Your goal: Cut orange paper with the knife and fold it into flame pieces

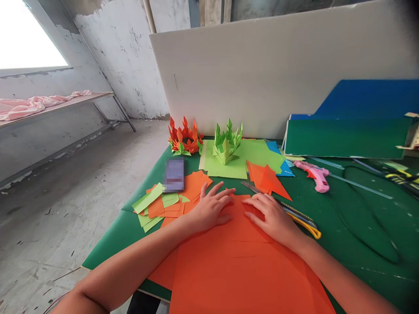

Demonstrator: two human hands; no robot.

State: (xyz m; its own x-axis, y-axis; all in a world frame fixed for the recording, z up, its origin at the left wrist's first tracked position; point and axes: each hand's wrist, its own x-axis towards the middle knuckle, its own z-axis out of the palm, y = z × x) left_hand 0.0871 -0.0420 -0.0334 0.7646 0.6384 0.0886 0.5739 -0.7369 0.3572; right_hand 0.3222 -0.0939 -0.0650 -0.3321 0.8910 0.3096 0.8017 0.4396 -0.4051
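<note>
A large sheet of orange paper (248, 279) lies in front of me over the table's near edge. My left hand (211, 207) rests on its far part, fingers spread and pointing away. On the right side of the same sheet is my right hand (270, 216), its fingers bent slightly with the thumb apart. Just beyond the right hand lies a utility knife (303, 218) with a yellow handle, its blade pointing left, partly hidden by the hand. Folded orange paper pieces (270, 179) sit behind it. Left of my left hand are loose orange and green paper pieces (170, 205).
An orange paper crown (185, 137) and a green paper crown (227, 144) stand at the back, the latter on green sheets (258, 155). A blurred dark phone-like rectangle (174, 174) lies left. At right are a pink glue gun (314, 174), its cable, and glue sticks (360, 185).
</note>
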